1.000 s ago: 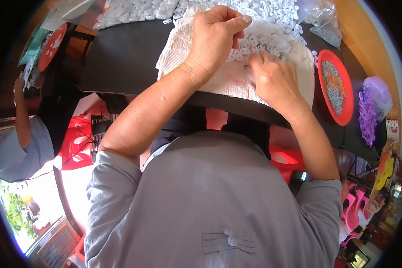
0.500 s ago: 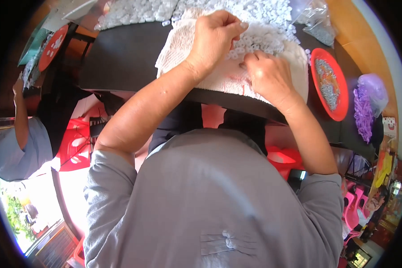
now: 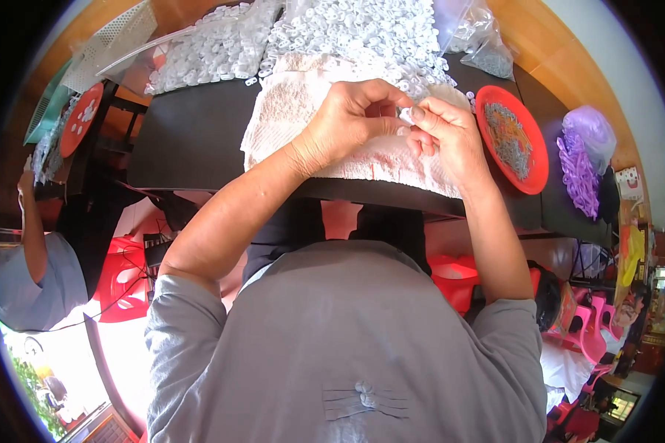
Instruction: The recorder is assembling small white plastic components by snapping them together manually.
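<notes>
Over the towel, my two hands meet at a small white plastic piece (image 3: 405, 116). My left hand (image 3: 351, 117) is closed, with thumb and forefinger pinched on the piece from the left. From the right, my right hand (image 3: 451, 133) grips it between thumb and forefinger, the other fingers curled below. Anything smaller between the fingertips is hidden. A pale towel (image 3: 284, 107) with reddish marks lies under both hands at the table edge. Just beyond it spreads a big heap of similar white plastic pieces (image 3: 355, 33).
To the right stands a red oval dish (image 3: 541, 159) of small metal parts. Beyond lie a clear bag of metal parts (image 3: 491, 59) and a purple bundle (image 3: 580, 173). More white pieces (image 3: 214, 55) lie at left. Another person's arm (image 3: 31, 229) reaches to a red dish (image 3: 81, 122).
My hands have come together over the towel; before, they were apart near the heap. A white piece now shows between their fingertips. The whole view has shifted slightly.
</notes>
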The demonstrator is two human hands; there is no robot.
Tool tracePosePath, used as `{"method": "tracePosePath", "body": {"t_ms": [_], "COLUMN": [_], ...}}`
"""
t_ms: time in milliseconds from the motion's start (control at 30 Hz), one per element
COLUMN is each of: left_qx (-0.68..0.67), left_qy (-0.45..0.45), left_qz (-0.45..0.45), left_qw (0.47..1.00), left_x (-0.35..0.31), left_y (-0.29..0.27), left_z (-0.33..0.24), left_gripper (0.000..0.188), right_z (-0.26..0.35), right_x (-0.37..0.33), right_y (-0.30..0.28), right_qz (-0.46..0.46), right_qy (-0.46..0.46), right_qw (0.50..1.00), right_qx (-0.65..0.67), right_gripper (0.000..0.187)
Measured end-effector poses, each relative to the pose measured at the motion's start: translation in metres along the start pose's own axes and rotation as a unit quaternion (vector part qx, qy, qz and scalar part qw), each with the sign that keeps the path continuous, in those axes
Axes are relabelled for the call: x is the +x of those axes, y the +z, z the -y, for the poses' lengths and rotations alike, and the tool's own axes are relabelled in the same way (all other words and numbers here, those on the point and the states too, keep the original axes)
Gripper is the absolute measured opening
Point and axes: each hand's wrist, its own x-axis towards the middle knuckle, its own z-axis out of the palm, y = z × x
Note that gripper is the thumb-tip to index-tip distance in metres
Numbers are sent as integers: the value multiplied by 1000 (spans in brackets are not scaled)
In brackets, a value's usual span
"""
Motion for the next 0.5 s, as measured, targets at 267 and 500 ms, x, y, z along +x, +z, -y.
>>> {"method": "tracePosePath", "body": {"t_ms": [267, 500], "left_qx": [13, 109], "left_qy": [22, 215], "left_qz": [-31, -280], "left_qw": [999, 929], "left_x": [-3, 9], "left_y": [-4, -74], "left_z": [0, -93], "left_gripper": [17, 14], "right_z": [0, 3], "right_x": [6, 15], "right_y": [9, -38], "right_qz": [23, -55], "right_qy": [25, -69], "right_qw": [996, 975], "right_qx": [76, -206], "right_gripper": [25, 12]}}
